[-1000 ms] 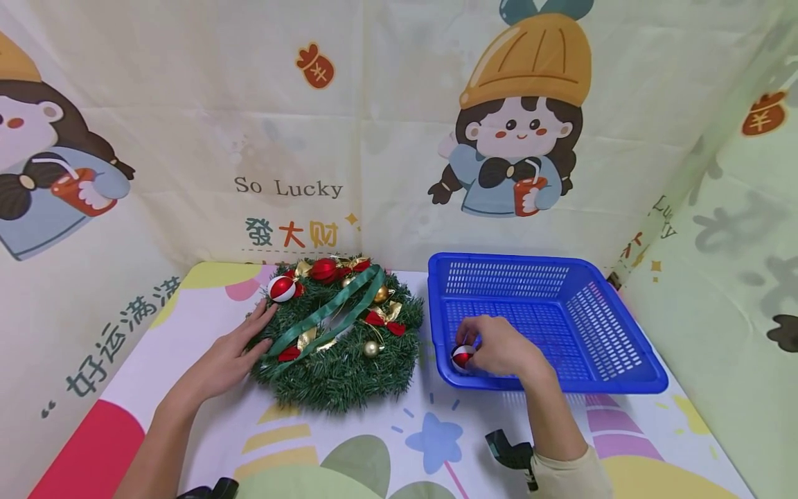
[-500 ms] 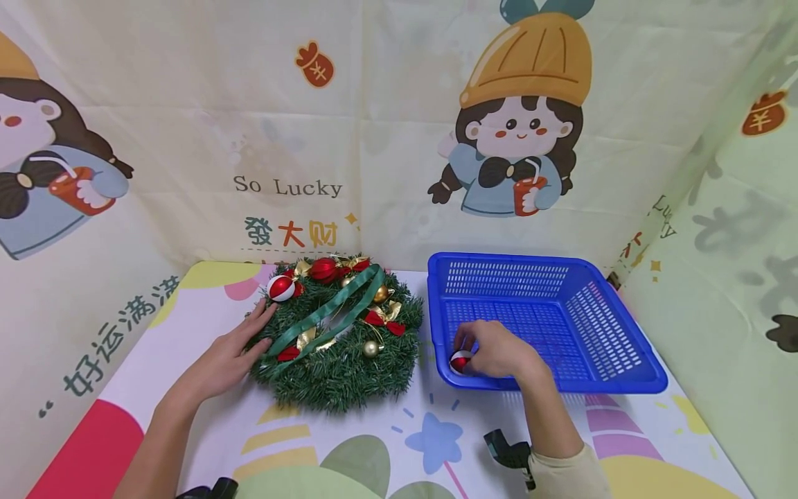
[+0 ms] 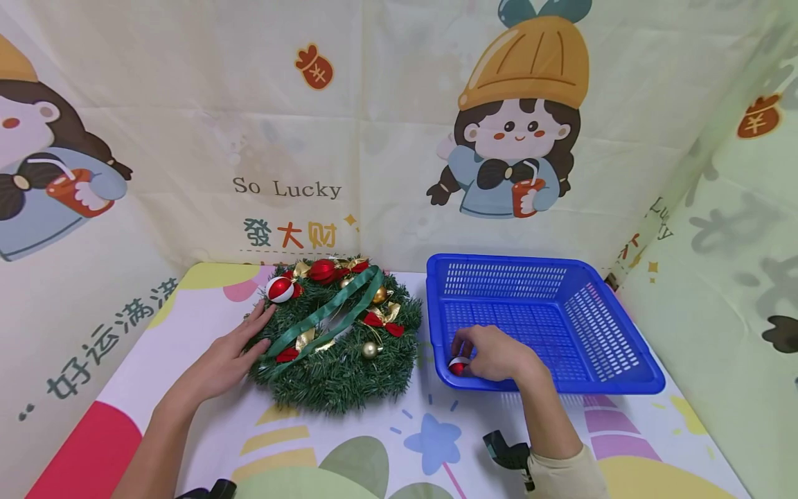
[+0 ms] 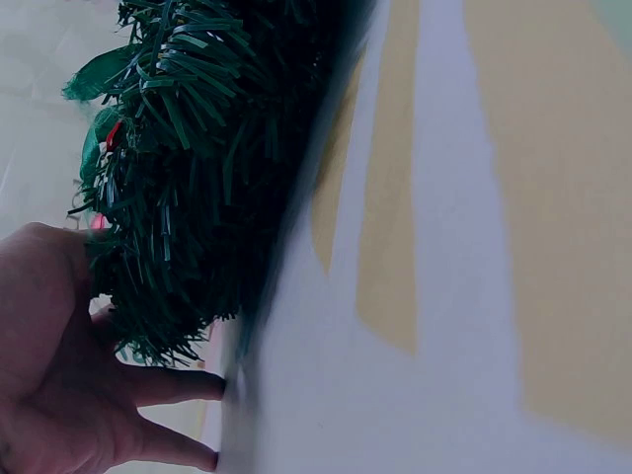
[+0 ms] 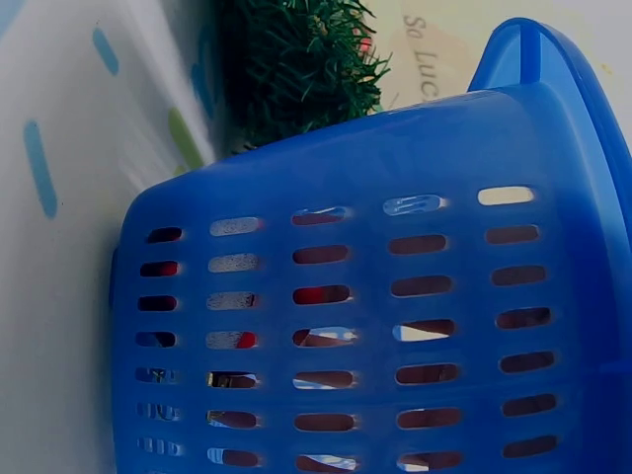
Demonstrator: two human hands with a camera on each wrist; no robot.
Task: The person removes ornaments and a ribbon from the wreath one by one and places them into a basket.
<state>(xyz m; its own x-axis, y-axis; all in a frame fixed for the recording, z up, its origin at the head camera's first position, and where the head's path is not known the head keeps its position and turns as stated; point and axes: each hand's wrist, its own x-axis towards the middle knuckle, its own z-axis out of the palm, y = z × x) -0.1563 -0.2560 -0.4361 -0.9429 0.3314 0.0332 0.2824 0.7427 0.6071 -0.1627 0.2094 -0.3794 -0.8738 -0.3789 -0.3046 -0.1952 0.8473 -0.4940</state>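
I've R grip (image 3: 497, 353) holding a red/wht bauble (image 3: 458, 368), blue basket (image 3: 533, 312) around it; my L grip (image 3: 229, 357), fingers spread, touches wreath (image 3: 352, 378) to its R.

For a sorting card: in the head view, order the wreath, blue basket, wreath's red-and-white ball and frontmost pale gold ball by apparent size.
1. Blue basket
2. Wreath
3. Red-and-white ball on the wreath
4. Pale gold ball

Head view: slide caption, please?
A person's left hand rests against a decorated wreath while the right hand holds a red-and-white ball inside a blue basket.
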